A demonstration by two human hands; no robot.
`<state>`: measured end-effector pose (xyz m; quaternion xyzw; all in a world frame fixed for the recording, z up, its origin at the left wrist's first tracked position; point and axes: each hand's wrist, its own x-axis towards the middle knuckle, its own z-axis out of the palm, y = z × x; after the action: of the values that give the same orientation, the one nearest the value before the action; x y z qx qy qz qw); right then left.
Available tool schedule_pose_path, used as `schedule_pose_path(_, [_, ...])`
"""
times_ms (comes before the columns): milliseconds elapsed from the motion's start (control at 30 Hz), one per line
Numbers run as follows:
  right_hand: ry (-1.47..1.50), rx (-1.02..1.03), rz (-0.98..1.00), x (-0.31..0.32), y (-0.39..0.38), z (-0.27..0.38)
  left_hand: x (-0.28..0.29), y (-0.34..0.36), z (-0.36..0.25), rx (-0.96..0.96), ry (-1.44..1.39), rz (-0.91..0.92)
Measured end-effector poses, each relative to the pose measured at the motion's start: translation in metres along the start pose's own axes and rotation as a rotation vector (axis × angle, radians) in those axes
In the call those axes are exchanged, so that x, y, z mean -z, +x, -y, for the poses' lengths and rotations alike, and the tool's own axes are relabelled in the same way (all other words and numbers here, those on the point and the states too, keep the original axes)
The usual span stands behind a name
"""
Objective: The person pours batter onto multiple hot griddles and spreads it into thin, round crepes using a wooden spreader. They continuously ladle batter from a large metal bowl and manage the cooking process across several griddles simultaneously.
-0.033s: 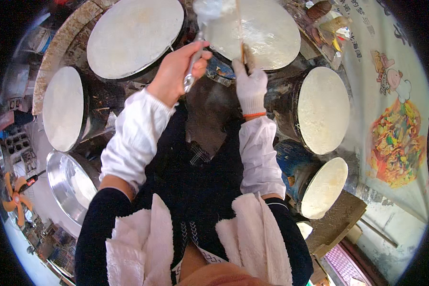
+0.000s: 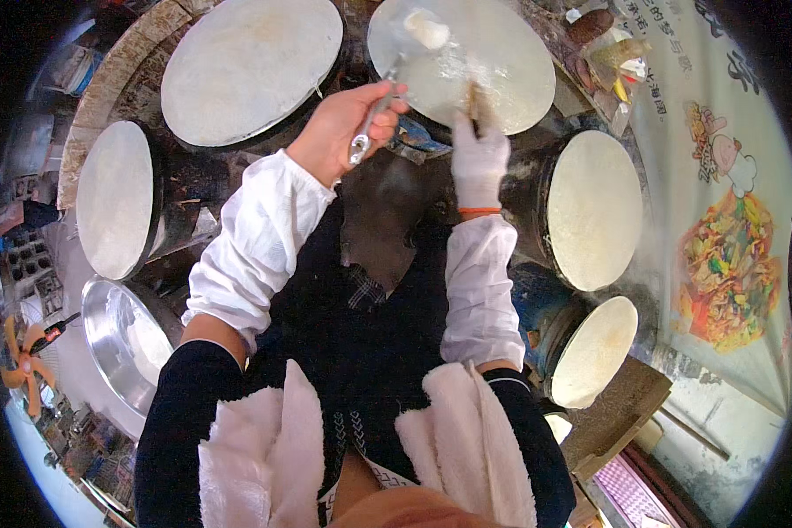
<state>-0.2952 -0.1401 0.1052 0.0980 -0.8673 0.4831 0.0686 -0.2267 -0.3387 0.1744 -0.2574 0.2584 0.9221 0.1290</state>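
Note:
My left hand (image 2: 348,123) grips the metal handle of a ladle (image 2: 361,141), whose blurred head carries white batter (image 2: 427,29) over the round griddle (image 2: 510,79) at top centre, coated in glossy pale batter. My right hand (image 2: 480,154), in a white knit glove with an orange band at the wrist, is closed on a wooden tool (image 2: 473,101) reaching onto the same griddle; its far end is smeared by motion.
Round griddles with pale layers stand at top left (image 2: 238,70), left (image 2: 113,198), right (image 2: 594,207) and lower right (image 2: 594,352). A steel basin (image 2: 106,326) with white contents sits lower left, beside an orange fan (image 2: 26,370). A printed banner (image 2: 730,264) hangs at right.
Both my hands have shifted rightward, my right one also slightly downward. The ladle's head has moved right over the centre griddle, and its white batter shows more clearly.

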Motion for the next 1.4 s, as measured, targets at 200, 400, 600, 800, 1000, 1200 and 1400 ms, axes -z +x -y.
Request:
schedule_pose_path(200, [0.075, -0.137, 0.012, 0.020, -0.007, -0.062, -0.019, -0.023, 0.006, -0.091, 0.098, 0.072])
schedule_pose_path(400, [-0.204, -0.165, 0.361, 0.031, -0.072, 0.010, 0.000, -0.108, 0.030, -0.030, 0.120, 0.017])
schedule_pose_path(600, [-0.120, -0.134, 0.275, 0.060, -0.117, -0.025, 0.057, -0.214, 0.071, 0.128, -0.025, -0.077])
schedule_pose_path(800, [0.036, -0.124, 0.425, 0.008, -0.150, 0.014, 0.117, -0.299, 0.096, -0.063, -0.218, -0.195])
schedule_pose_path(1000, [0.126, 0.193, 0.635, -0.084, -0.142, 0.096, 0.150, -0.350, 0.099, -0.281, -0.228, -0.344])
schedule_pose_path(1200, [-0.311, 0.543, 0.576, -0.206, -0.099, 0.181, 0.182, -0.373, 0.097, -0.414, -0.308, -0.413])
schedule_pose_path(1400, [-0.531, 0.514, 0.709, -0.273, -0.089, 0.218, 0.196, -0.380, 0.078, -0.473, -0.340, -0.450])
